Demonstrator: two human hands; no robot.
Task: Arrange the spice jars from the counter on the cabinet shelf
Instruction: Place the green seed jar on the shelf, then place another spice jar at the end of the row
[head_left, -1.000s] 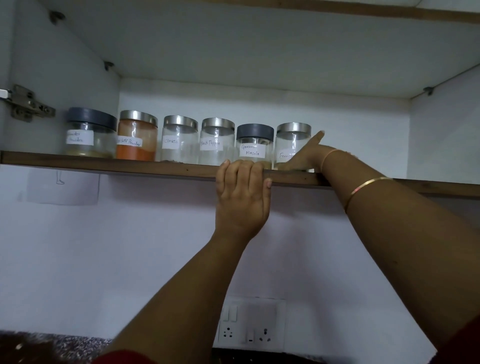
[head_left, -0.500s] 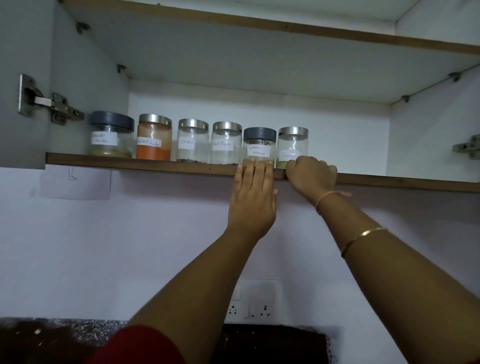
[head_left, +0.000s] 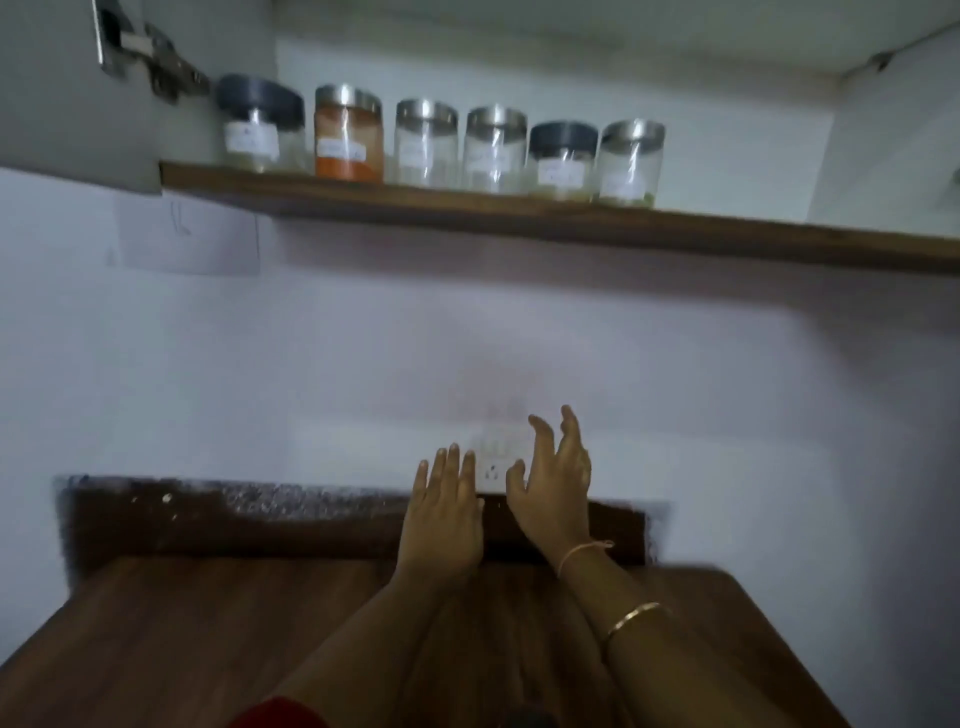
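Observation:
Several glass spice jars stand in a row on the wooden cabinet shelf (head_left: 519, 221). From the left: a dark-lidded jar (head_left: 260, 130), a jar of orange powder (head_left: 349, 137), further steel-lidded jars and a dark-lidded one, and a steel-lidded jar (head_left: 629, 161) at the right end. My left hand (head_left: 444, 506) and my right hand (head_left: 553, 480) hang far below the shelf, above the counter, fingers spread, holding nothing.
A brown wooden counter (head_left: 182, 639) lies below, with a dark speckled back strip (head_left: 234, 512). A wall socket (head_left: 491, 467) shows between my hands. A door hinge (head_left: 150, 52) sits at the cabinet's top left. A paper sheet (head_left: 187, 234) is stuck under the shelf.
Both hands have left the shelf edge and dropped down to the counter level. The view has tilted downward. The jars stay in their row.

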